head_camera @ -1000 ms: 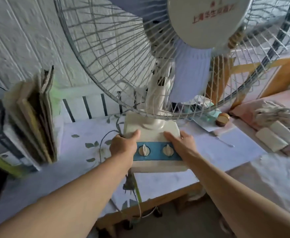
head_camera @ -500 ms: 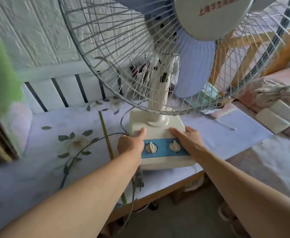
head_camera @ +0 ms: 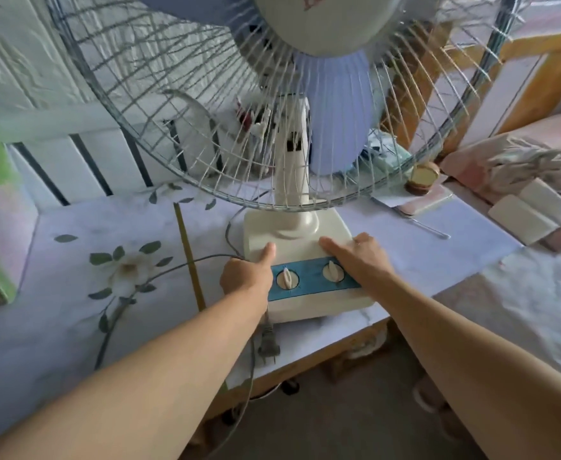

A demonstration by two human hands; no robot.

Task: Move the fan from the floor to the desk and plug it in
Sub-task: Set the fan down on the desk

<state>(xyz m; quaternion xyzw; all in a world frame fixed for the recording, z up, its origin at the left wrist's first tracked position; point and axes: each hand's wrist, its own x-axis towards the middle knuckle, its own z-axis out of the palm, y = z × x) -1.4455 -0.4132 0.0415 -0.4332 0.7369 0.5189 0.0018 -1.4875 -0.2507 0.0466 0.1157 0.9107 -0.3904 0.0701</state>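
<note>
The left hand [head_camera: 244, 277] is gripping the left edge of the fan [head_camera: 300, 260] at its cream base, thumb lying on top and fingers curled down the side; the right hand [head_camera: 362, 260] is pressing flat on the base's right top, fingers spread, its wrist crossing the blue control panel [head_camera: 309, 282] with two white dials; the fan is standing upright on the desk [head_camera: 73, 327], near the front edge, on a flower-printed cover; its plug [head_camera: 268, 346] is lying loose on the desk just in front of the base, under the left forearm, with the cord [head_camera: 179, 265] trailing left across the cover; a yellow stick [head_camera: 189, 257] is lying beside it.
</note>
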